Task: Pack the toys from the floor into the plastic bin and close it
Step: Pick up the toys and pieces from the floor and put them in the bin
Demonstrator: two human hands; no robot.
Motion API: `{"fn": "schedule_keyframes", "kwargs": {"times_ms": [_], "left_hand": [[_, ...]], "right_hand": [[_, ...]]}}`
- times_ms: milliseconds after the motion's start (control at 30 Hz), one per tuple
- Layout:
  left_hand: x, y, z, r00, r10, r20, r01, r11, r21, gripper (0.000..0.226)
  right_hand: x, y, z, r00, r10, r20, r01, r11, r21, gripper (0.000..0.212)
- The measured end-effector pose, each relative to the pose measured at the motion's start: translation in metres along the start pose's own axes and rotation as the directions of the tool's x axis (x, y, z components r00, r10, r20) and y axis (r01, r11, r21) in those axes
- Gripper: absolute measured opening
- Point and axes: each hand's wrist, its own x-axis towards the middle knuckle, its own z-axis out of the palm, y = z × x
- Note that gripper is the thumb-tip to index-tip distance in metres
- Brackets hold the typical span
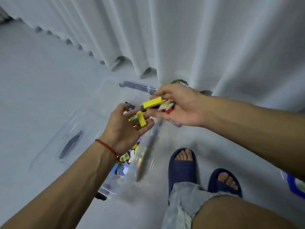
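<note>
Two yellow blocks in play: long yellow block pinched by right hand between thumb on top and fingers below, at 12 o'clock over the clear plastic bin; short yellow block lies across the curled fingertips of left hand, just beside the first block at its 7 o'clock. Right palm also cups a red-and-multicolour toy. Bin holds blurred mixed toys. Clear lid on floor at 9 o'clock. Two dark slippers at 4 o'clock.

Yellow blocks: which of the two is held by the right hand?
The longer yellow rectangular block, upper of the two, pinched by the right hand. The shorter yellow block lies in the left hand.
</note>
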Motion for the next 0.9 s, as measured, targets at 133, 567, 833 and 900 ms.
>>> {"fn": "schedule_keyframes", "kwargs": {"times_ms": [133,567,833,900], "left_hand": [[-0.003,0.042,-0.021,0.986,0.102,-0.134,-0.101,0.995,0.017,0.064],[0.011,-0.030,0.060,0.923,0.346,0.166,-0.384,0.824,0.417,0.034],[0.123,-0.126,0.082,0.868,0.397,0.298,-0.412,0.244,0.878,0.036],[0.152,-0.138,0.090,0.847,0.403,0.348,-0.420,0.106,0.901,0.033]], "right_hand": [[0.031,-0.011,0.046,0.995,-0.053,-0.082,0.054,0.998,0.015,0.056],[-0.053,-0.048,-0.155,0.717,-0.308,-0.625,-0.132,0.821,-0.556,0.030],[-0.029,0.014,-0.293,0.757,-0.381,-0.531,-0.366,0.425,-0.827,0.024],[-0.008,0.017,-0.310,0.821,-0.379,-0.427,-0.345,0.267,-0.900,0.035]]}}
